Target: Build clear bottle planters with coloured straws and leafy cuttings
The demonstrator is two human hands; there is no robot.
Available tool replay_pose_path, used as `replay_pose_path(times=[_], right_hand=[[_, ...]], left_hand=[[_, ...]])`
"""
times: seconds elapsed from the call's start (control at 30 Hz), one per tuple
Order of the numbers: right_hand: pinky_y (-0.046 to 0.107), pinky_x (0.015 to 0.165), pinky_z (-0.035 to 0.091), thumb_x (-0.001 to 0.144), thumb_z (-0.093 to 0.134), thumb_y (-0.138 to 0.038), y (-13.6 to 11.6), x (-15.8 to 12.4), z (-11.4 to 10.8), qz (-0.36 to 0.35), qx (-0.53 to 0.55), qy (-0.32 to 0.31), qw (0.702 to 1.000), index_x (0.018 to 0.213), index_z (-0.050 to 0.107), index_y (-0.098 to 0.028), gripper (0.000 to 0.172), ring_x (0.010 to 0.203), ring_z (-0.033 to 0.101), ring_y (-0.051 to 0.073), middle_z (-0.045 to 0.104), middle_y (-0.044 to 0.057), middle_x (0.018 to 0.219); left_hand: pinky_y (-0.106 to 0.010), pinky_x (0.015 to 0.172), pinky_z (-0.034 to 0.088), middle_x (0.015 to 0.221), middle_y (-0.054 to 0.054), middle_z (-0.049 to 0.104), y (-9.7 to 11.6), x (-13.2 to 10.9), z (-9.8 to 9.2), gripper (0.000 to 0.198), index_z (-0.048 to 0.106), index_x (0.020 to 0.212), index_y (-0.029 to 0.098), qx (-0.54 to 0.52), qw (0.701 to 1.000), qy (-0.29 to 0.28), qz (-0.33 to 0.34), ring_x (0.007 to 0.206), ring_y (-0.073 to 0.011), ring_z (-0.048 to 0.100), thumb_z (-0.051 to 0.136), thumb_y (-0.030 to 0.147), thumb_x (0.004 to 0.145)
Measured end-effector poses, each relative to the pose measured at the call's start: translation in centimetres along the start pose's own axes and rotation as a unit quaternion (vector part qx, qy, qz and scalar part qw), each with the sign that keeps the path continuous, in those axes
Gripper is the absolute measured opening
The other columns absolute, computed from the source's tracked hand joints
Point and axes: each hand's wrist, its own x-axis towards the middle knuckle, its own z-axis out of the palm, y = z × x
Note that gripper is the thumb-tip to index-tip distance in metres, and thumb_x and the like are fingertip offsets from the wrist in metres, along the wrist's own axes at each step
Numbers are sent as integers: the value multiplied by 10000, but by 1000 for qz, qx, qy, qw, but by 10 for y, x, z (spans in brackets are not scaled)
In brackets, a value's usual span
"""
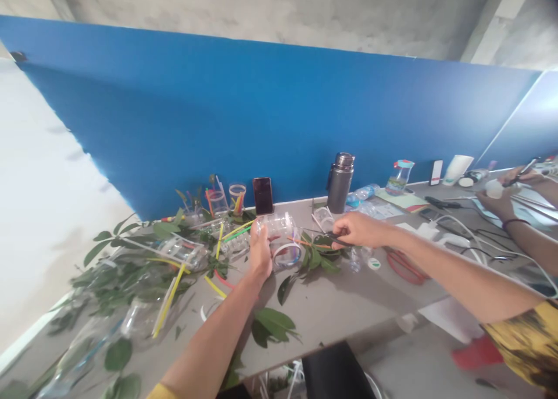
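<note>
My left hand (260, 252) is closed around a clear plastic bottle piece (279, 225), held on its side just above the table. My right hand (355, 229) grips a thin dark tool (342, 240) that points left toward the bottle piece; its exact kind is too blurred to tell. Below the bottle piece lies a white ring of tape or plastic (286, 254). Green leaves (316, 258) and an orange straw (311, 243) lie between my two hands. Nearer to me is a larger leaf (272, 324).
Leafy cuttings (108, 286), yellow straws (170, 300) and clear bottles (183, 252) crowd the left. A phone (263, 196) and a dark flask (340, 184) stand against the blue partition (279, 114). Red-handled scissors (405, 266) lie right; a co-worker's hands (501, 201) are beyond white cables (462, 225).
</note>
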Motion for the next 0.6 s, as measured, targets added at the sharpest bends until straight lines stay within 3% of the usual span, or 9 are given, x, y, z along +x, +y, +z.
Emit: replay_pose_path(times=[0.1, 0.23, 0.3, 0.47, 0.6], right_hand=[[255, 583, 324, 750, 757, -536, 6, 1, 10, -14, 25, 34, 999, 735, 714, -178, 360, 636, 528, 138, 659, -13, 666], [250, 626, 391, 792, 747, -510, 9, -3, 24, -46, 103, 84, 990, 919, 747, -181, 352, 684, 570, 144, 693, -1, 765], [253, 649, 419, 752, 794, -519, 10, -8, 31, -56, 153, 108, 981, 977, 746, -182, 407, 722, 592, 150, 708, 12, 830], [286, 660, 469, 632, 866, -663, 14, -26, 45, -22, 359, 104, 927, 797, 671, -168, 558, 699, 607, 157, 701, 29, 783], [251, 594, 445, 634, 860, -715, 6, -42, 47, -44, 399, 122, 908, 836, 689, -151, 623, 624, 558, 111, 690, 24, 770]], left_hand=[[-182, 393, 401, 1208, -105, 614, -2, -1, 3, 513, 478, 1439, 281, 53, 997, 50, 8, 796, -185, 698, 590, 467, 973], [-152, 356, 257, 876, -13, 565, 6, 1, 3, 335, 574, 1197, 229, 47, 997, 58, 3, 601, -133, 636, 614, 462, 960], [-155, 359, 279, 837, 4, 556, 12, 3, 2, 285, 580, 1131, 228, 46, 997, 58, 9, 578, -133, 634, 626, 443, 950], [-144, 351, 267, 844, -4, 588, 24, 12, -3, 366, 549, 1153, 232, 53, 997, 40, 48, 580, -154, 659, 693, 439, 887], [-163, 353, 293, 817, -28, 639, 27, 14, -4, 345, 576, 1079, 241, 62, 994, 55, 76, 566, -177, 654, 707, 451, 838]])
